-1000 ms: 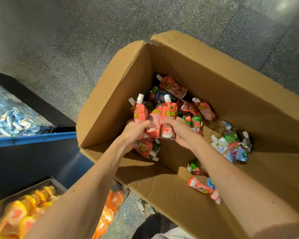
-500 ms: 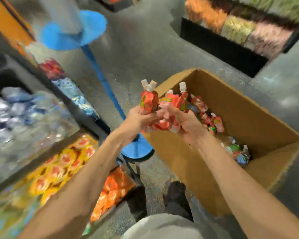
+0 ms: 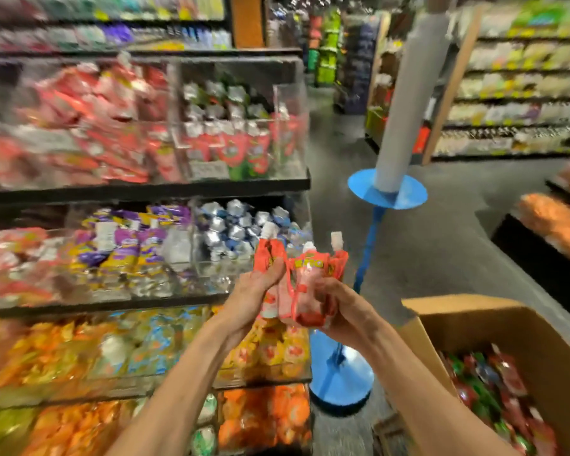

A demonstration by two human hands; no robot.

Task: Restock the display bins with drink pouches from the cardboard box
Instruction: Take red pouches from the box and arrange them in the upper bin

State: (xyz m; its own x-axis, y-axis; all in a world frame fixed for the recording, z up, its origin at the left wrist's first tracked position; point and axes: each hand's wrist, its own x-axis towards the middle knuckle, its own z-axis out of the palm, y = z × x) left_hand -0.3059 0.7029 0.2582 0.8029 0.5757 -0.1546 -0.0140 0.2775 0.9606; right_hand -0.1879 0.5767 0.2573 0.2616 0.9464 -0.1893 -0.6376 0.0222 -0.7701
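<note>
Several tiers of display bins (image 3: 285, 103) fill the left side of my view, clear-walled and stacked on dark shelves (image 3: 145, 192). Motion blur smears most of them. I can make out red pouches on the top tier, purple and silver packs in the middle, and yellow and orange packs lower down.

At centre, both bare forearms reach up from the bottom edge. The left hand (image 3: 254, 291) curls round the left side of a bunch of red drink pouches (image 3: 305, 281), its thumb pressed on the front of the leftmost one. The pouches stand upright with white caps on top, held in the air in front of the right end of the middle shelf. The right hand (image 3: 339, 307) cups the bunch from below on the right, fingers curled under it.

Just right of the hands stands a blue stand (image 3: 387, 192) on a round floor base.

At lower right sits the open cardboard box (image 3: 474, 320), well apart from the shelves, with more red and green pouches (image 3: 494, 390) inside.
</note>
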